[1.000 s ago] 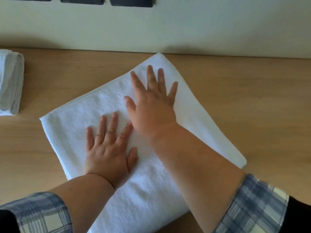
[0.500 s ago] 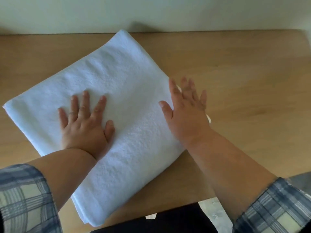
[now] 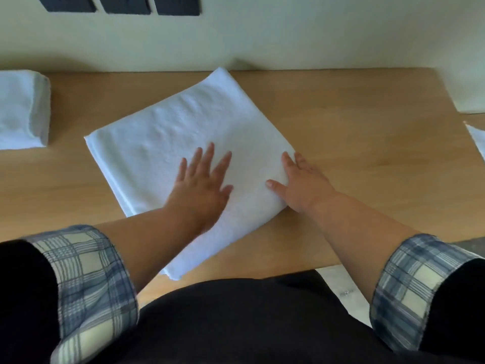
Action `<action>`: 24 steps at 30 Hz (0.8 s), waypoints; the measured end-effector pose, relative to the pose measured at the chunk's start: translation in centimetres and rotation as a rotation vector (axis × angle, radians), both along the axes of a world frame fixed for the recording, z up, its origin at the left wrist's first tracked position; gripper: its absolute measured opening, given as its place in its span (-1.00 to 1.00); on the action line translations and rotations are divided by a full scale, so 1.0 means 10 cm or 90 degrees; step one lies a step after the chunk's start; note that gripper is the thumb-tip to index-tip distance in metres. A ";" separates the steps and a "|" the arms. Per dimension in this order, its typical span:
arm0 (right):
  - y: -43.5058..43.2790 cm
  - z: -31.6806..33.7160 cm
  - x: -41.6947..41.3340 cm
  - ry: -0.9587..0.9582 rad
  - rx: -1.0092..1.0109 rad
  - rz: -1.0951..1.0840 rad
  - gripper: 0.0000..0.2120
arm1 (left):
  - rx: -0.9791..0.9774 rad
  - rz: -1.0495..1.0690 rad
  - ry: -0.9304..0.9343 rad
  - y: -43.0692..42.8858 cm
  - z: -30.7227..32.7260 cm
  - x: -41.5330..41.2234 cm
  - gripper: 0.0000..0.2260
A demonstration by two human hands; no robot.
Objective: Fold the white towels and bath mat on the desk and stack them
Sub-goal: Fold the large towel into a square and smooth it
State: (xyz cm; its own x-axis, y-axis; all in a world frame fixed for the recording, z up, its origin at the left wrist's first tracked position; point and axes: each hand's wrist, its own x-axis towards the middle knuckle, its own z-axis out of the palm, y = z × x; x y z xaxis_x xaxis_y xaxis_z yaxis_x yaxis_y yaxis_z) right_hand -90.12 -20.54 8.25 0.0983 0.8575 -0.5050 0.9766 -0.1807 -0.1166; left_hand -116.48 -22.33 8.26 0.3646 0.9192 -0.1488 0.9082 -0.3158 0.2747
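Head view shows the white terry towel (image 3: 183, 127), a thick soft folded rectangle, lying diagonally on the wooden desk (image 3: 367, 158). I read the left hand (image 3: 202, 187) as flat on top, fingers straight, pinning the layers, while the right hand (image 3: 301, 185), likewise uncurled and gripping nothing, presses the right edge to square it. A folded stack (image 3: 21, 109) sits far left.
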 end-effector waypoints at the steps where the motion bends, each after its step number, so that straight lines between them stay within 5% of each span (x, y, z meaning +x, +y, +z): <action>1: -0.04 0.01 -0.04 -0.006 0.002 -0.004 -0.09 | 0.010 -0.107 0.003 -0.23 -0.01 0.04 -0.35; 3: -0.15 0.04 -0.13 -0.014 -0.011 -0.018 -0.09 | -0.018 -0.241 0.092 -0.57 -0.07 0.00 -0.24; 8: -0.65 0.10 -0.32 -0.053 -0.076 -0.013 -0.01 | -0.041 -0.214 0.259 -0.74 -0.10 -0.50 -0.06; 14: -1.07 -0.12 -0.35 -0.051 0.053 0.393 -0.07 | -0.039 -0.106 0.328 -0.89 -0.08 -0.94 0.00; 24: -0.98 -0.04 -0.24 -0.118 0.116 0.406 -0.38 | 0.014 -0.089 0.315 -0.87 -0.07 -1.13 0.12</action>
